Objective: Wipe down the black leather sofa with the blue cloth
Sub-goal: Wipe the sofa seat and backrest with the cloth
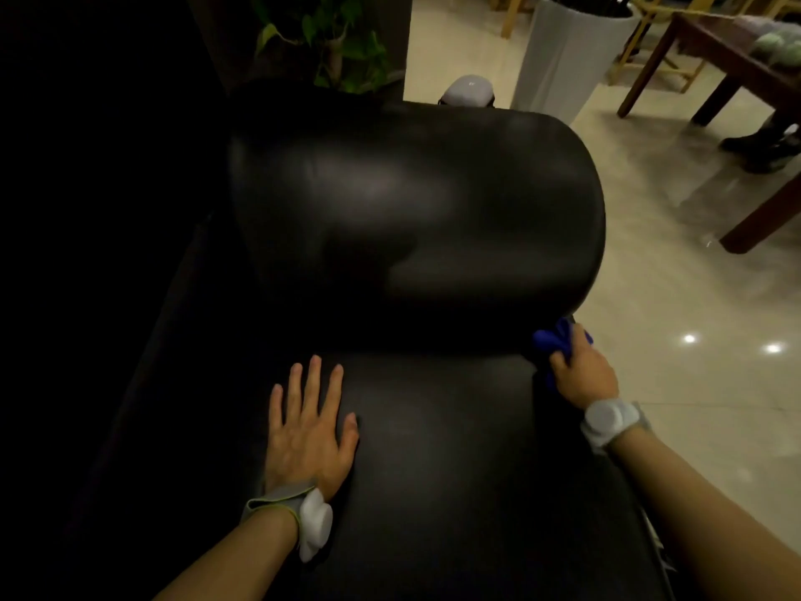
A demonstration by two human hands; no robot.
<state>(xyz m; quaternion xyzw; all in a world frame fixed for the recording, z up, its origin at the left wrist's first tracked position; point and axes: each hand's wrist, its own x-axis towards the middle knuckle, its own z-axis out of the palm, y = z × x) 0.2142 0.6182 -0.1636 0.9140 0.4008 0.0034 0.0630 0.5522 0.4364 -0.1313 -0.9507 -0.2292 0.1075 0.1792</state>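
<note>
The black leather sofa [416, 219] fills the middle of the view, its rounded arm ahead and a flat cushion below it. My left hand [307, 431] lies flat on the cushion with fingers spread and straight. My right hand [583, 375] grips the bunched blue cloth [557, 340] at the sofa's right edge, where the arm meets the cushion. Part of the cloth is hidden under my fingers. Both wrists carry white devices on bands.
A shiny tiled floor [693, 383] lies to the right. A dark wooden table [745, 80] and a person's shoes [767, 145] are at the far right. A tall white planter [568, 54], a leafy plant [329, 41] and a white rounded object [468, 91] stand behind the sofa.
</note>
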